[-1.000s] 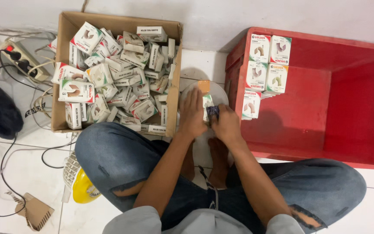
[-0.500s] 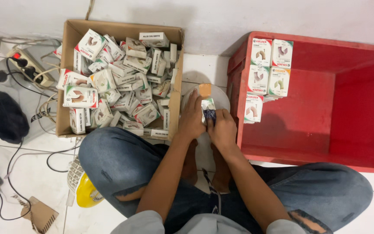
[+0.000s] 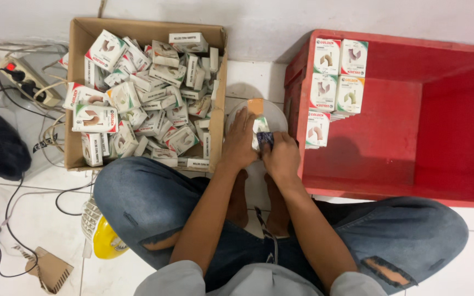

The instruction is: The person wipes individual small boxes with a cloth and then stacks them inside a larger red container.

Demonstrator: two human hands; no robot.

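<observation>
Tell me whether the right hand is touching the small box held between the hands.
Touching. The head view shows the right hand with its fingers wrapped over the small box, no gap visible; the left hand presses its other side.

This looks like an informal packing spot on a home or small shop's white tiled floor (image 3: 45,186), where a cardboard box (image 3: 78,98) heaped with small product cartons, a red plastic crate (image 3: 412,192) and a power strip (image 3: 26,79) sit against the wall.
</observation>
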